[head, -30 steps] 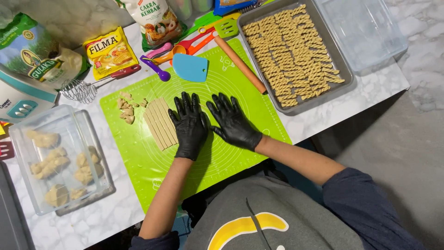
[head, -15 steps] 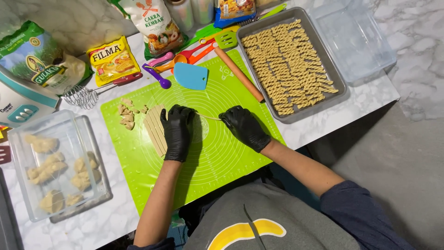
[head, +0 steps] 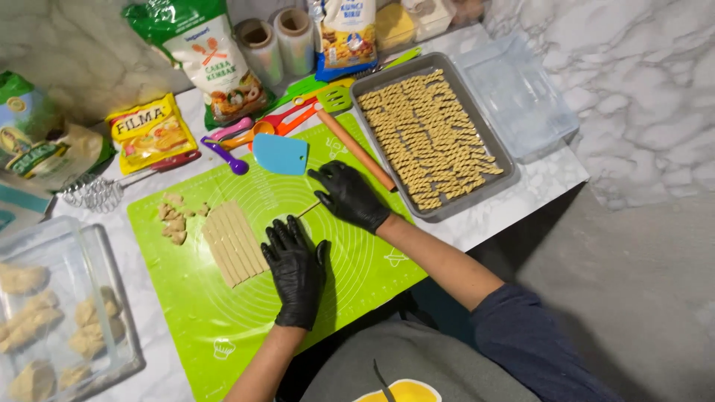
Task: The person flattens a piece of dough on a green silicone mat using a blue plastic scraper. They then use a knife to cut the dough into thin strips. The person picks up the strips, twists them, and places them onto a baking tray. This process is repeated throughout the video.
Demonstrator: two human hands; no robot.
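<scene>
Pale dough strips (head: 234, 242) are laid side by side on the green mat (head: 357, 260), left of centre. The left hand (head: 296, 269) is spread flat just beside them. A thin skewer (head: 308, 209) is pinched by the right hand (head: 348, 195), near the baking tray (head: 506, 160).

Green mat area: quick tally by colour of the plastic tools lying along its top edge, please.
Blue scraper: 1
Purple measuring spoon: 1
Pink measuring spoon: 1
Orange measuring spoon: 1
Green spatula: 1
Total: 5
There may be a red spoon among the orange ones; the handles overlap, so I cannot tell.
</scene>
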